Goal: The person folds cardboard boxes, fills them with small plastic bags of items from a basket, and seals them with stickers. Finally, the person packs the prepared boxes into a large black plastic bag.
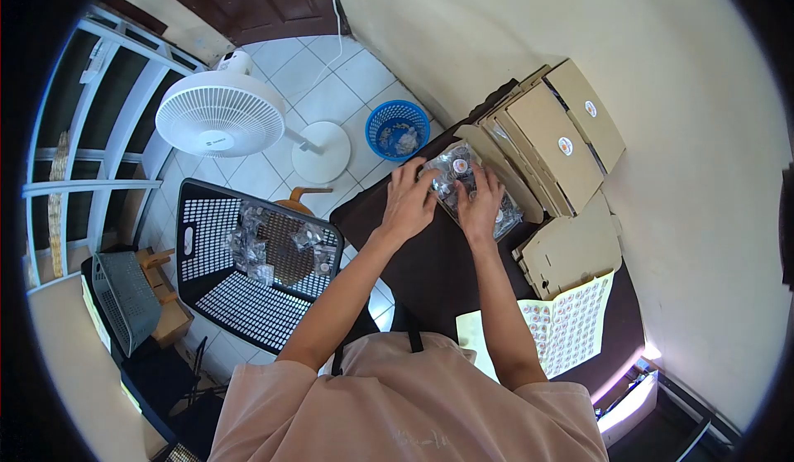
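Observation:
An open cardboard box (527, 193) on the dark table holds several clear plastic packets (457, 162), at least one bearing a round sticker. My left hand (408, 201) rests at the box's left side, its fingers apart and bent over the packets. Inside the box, my right hand (480, 207) lies on the packets with its fingers spread. What lies under my fingertips is partly hidden.
Flat cardboard boxes (550, 143) stand against the wall; another carton (571, 251) lies nearer. A sticker sheet (571, 325) is beside my right forearm. Left are a black crate (248, 309) with packets, a white fan (219, 119) and a blue basket (375, 142).

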`<state>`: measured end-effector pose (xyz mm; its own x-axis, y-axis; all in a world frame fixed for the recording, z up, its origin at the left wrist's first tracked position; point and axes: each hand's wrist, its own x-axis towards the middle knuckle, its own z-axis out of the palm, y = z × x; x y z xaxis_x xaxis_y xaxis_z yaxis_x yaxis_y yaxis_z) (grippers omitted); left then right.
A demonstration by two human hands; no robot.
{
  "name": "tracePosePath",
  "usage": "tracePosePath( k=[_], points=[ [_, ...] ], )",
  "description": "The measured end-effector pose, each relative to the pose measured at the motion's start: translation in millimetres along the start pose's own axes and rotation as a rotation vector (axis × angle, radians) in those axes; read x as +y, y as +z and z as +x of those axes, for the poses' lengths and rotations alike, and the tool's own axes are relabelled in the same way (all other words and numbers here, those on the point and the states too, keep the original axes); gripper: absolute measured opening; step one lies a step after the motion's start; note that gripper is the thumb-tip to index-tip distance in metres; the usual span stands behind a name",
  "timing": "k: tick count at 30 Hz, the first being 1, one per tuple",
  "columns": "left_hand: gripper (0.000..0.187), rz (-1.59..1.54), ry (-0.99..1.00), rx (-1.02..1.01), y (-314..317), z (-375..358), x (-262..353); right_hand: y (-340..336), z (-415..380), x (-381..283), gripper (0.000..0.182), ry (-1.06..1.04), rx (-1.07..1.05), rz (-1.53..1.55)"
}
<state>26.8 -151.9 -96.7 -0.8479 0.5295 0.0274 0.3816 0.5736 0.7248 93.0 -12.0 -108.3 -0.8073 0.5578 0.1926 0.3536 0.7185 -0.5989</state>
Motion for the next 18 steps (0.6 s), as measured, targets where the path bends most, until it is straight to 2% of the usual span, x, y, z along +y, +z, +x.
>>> tracePosePath(
  k=[2,6,10,12,15,18],
  points=[
    [0.037,0.161,0.207,-0.05,0,1,2,2,0,1,0.043,-0.025,-0.064,-0.021],
    [0.037,0.263,0.248,-0.134,6,-7,-4,-1,4,-2,0.037,-0.001,-0.164,-0.081],
    [0.038,0.239,0.197,-0.165,2,-14,-2,3,5,0,0.035,-0.075,-0.133,-0.102],
    [0.038,0.202,0.182,-0.204,-1,-14,-2,-1,7,-3,0.036,-0.003,-0.217,-0.065],
    [0.037,0.193,0.216,-0.25,-4,-12,-6,3,2,-4,0.035,-0.1,-0.091,-0.092],
    [0.036,0.107,0.191,-0.24,-10,-18,-10,1,-13,-22,0.031,-0.082,0.027,-0.038]
  ],
)
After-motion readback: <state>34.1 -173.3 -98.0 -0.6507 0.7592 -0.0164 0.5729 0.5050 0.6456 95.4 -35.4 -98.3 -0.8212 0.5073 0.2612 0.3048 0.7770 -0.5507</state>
